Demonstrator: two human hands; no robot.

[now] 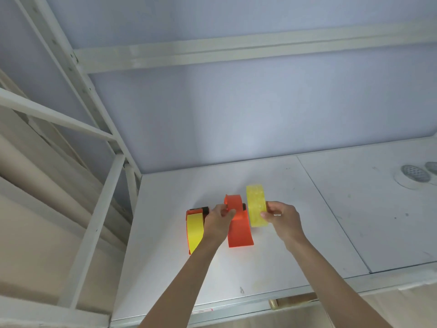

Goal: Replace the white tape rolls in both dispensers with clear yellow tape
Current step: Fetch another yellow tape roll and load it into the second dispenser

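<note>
Your right hand pinches the light, stiff yellow tape roll by its rim while your left hand grips the empty orange dispenser.

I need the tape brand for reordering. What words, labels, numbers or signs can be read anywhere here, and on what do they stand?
None can be read.
Yellow tape roll in the right hand: no print shows.
Both orange dispensers: no label shows.
Small red mark on the table's front edge: too small and blurred to read.
</note>
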